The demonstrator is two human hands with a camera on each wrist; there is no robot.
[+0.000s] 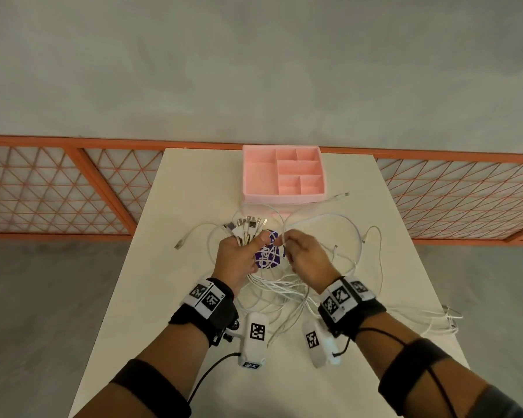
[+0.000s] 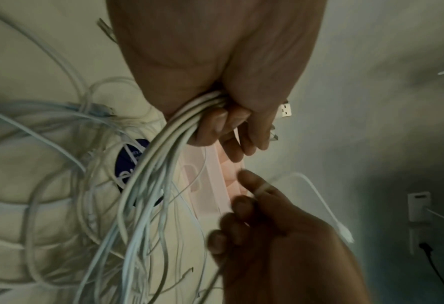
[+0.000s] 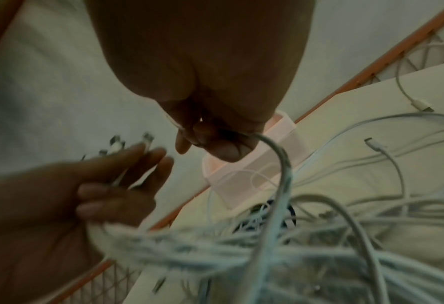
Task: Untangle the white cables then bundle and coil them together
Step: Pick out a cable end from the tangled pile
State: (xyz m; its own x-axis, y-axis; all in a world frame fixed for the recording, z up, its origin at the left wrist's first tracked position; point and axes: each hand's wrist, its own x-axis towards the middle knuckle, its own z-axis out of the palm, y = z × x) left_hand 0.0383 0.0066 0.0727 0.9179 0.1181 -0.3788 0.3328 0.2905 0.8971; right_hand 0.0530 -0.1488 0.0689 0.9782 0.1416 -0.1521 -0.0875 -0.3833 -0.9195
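Observation:
Several white cables (image 1: 284, 292) lie tangled on the white table (image 1: 169, 297), looping under and around both hands. My left hand (image 1: 239, 254) grips a bunch of cable ends, their USB plugs (image 1: 245, 226) fanning out above the fist. In the left wrist view the gathered cables (image 2: 161, 148) run out from under the curled fingers (image 2: 215, 123). My right hand (image 1: 302, 254) pinches a single white cable (image 3: 280, 164) close beside the left hand, and that cable loops away toward the far side. A purple round label (image 1: 267, 256) shows on the table between the hands.
A pink compartment tray (image 1: 254, 176) stands at the table's far edge, just beyond the hands. Loose cable ends trail to the right edge (image 1: 447, 318) and left (image 1: 181, 242). An orange lattice fence (image 1: 58, 188) runs behind the table.

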